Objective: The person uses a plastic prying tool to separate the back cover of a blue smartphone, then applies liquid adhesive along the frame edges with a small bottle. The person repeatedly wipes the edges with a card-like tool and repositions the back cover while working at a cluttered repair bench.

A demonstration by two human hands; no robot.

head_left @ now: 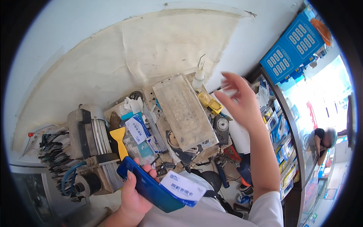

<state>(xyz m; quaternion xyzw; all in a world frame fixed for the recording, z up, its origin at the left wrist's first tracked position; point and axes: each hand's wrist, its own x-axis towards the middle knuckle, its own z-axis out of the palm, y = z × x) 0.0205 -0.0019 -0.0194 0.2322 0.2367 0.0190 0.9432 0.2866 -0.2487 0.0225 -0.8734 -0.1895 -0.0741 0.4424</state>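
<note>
My left hand (132, 196) is closed around a shiny blue smartphone (151, 187), tilted low in front of me. A white and blue printed packet (184, 188) overlaps the phone's right edge; whether my fingers touch it is hidden. My right hand (240, 102) is raised over the right side of the bench, slightly blurred, its fingers apart and nothing in them. Nearest to it are a yellow tool or clip (210, 103) and a clear bottle with a bent nozzle (198, 77). A yellow scraper-like piece (119, 140) stands just beyond the phone's upper end.
A worn metal plate (181, 113) rests on the cluttered bench. Another white and blue packet (137, 128) lies left of it. A dusty motor-like machine (85, 130) occupies the left. Shelves of boxes (278, 125) line the right, with another person (323, 142) beyond.
</note>
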